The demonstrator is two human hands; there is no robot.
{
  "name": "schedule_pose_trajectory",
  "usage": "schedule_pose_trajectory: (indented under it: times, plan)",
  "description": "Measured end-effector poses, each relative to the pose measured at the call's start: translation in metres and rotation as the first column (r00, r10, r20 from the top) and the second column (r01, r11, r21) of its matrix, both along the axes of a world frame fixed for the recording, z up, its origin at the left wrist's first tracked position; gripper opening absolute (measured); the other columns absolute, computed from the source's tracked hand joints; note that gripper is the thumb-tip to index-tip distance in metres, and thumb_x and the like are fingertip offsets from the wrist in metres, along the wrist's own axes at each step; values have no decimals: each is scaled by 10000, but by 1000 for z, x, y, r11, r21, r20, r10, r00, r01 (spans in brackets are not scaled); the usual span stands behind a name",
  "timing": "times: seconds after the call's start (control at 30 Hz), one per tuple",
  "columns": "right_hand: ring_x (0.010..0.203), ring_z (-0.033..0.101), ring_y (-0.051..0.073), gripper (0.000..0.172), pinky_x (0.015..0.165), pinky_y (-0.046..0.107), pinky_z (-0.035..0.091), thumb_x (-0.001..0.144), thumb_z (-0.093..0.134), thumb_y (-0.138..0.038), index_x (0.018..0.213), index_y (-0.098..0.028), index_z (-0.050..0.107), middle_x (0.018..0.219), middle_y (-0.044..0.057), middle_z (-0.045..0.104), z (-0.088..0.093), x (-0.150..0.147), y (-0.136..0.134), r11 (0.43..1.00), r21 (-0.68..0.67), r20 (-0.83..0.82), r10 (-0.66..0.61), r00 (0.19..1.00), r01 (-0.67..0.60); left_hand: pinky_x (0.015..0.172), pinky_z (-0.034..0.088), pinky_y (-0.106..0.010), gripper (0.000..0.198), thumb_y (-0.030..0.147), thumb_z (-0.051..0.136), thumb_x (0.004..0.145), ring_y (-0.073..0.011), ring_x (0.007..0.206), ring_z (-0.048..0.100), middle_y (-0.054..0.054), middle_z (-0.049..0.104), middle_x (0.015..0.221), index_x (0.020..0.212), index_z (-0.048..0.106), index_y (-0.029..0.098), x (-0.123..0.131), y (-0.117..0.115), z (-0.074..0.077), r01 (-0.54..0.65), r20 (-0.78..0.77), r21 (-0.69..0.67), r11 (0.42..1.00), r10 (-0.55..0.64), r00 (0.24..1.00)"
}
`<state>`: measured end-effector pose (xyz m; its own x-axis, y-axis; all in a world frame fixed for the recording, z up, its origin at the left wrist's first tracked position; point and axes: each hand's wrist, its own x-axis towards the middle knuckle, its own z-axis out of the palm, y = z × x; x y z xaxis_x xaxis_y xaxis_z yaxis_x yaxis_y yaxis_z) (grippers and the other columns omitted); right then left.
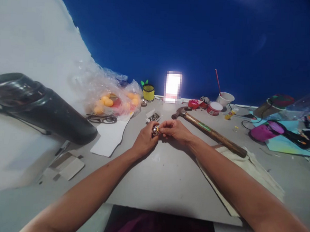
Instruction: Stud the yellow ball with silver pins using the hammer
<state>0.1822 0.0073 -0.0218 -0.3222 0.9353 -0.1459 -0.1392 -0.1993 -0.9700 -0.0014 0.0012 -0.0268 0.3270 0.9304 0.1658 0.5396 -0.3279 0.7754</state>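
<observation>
My left hand (145, 139) is closed around a small shiny, rounded, silvery-brown object (154, 131) with a yellow spot on its right side. Its exact kind I cannot make out. From the right, my right hand (176, 131) comes up to that yellow spot with thumb and forefinger pinched together. Whatever lies between those fingertips is too small to name. Just beyond the hands sits a small open box (153, 116) of dark metallic bits. A claw hammer (208, 131) with a wooden handle lies to the right of my right hand.
A cream cloth (255, 176) lies under the hammer's handle end. Left are white paper (109, 136), eyeglasses (102, 119), a clear plastic bag (94, 88) with orange balls and a large black cylinder (48, 107). Behind stand a yellow cup (148, 93) and a white cup (225, 98).
</observation>
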Motion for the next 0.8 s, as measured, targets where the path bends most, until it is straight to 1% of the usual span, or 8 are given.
schedule_pose_trajectory:
  times: [0.13, 0.27, 0.37, 0.47, 0.57, 0.67, 0.8]
  plan:
    - [549, 556, 95, 277, 511, 212, 458, 640, 903, -334, 740, -151, 721, 624, 6, 649, -2, 1, 1, 998, -58, 6, -20, 1000, 20, 871, 510, -352, 330, 239, 648, 857, -228, 961, 677, -58, 730, 1110, 1183, 598, 222, 0, 0, -3, 33, -15, 25, 999, -32, 999]
    - [536, 540, 92, 286, 504, 215, 460, 630, 914, -343, 718, -155, 718, 617, 6, 646, -2, 3, 2, 996, -88, -22, 8, 1000, -10, 842, 508, -344, 303, 248, 649, 867, -225, 932, 678, -55, 732, 1080, 1165, 603, 222, 0, 0, -4, 49, -35, 19, 999, -49, 998]
    - [534, 533, 89, 268, 511, 215, 453, 644, 904, -334, 718, -152, 723, 606, 5, 640, -3, 3, 3, 996, -78, -28, 48, 998, -50, 803, 499, -336, 279, 279, 656, 869, -219, 890, 669, -50, 730, 1040, 1138, 610, 219, 1, 1, -3, 50, -35, -4, 999, -50, 998]
    - [552, 544, 90, 260, 518, 207, 444, 655, 895, -328, 719, -145, 721, 612, 7, 639, -5, 3, 3, 996, -57, -20, 71, 997, -72, 791, 487, -334, 226, 260, 630, 871, -213, 871, 658, -47, 721, 1010, 1091, 619, 214, 1, 1, 0, 51, -50, -7, 999, -51, 997]
    - [542, 544, 92, 275, 529, 218, 463, 659, 894, -341, 721, -143, 713, 598, 1, 628, -5, 2, 4, 994, -65, -15, 86, 996, -87, 791, 480, -338, 185, 239, 609, 873, -215, 876, 652, -47, 715, 997, 1056, 618, 209, 1, 1, 2, 62, -66, -7, 998, -62, 996]
    - [536, 541, 91, 287, 540, 227, 479, 660, 896, -350, 725, -141, 712, 595, 0, 625, -5, 2, 5, 993, -68, -14, 95, 995, -95, 797, 479, -340, 169, 248, 603, 887, -219, 898, 653, -52, 713, 1008, 1051, 614, 204, 1, 1, 1, 85, -63, 1, 996, -84, 994]
    - [540, 539, 90, 290, 547, 224, 480, 662, 895, -353, 726, -141, 709, 586, -3, 618, -5, 2, 5, 991, -79, -33, 104, 994, -106, 789, 478, -331, 156, 240, 610, 885, -211, 883, 652, -42, 708, 987, 1036, 614, 205, 0, 1, -1, 80, -61, -3, 997, -80, 995]
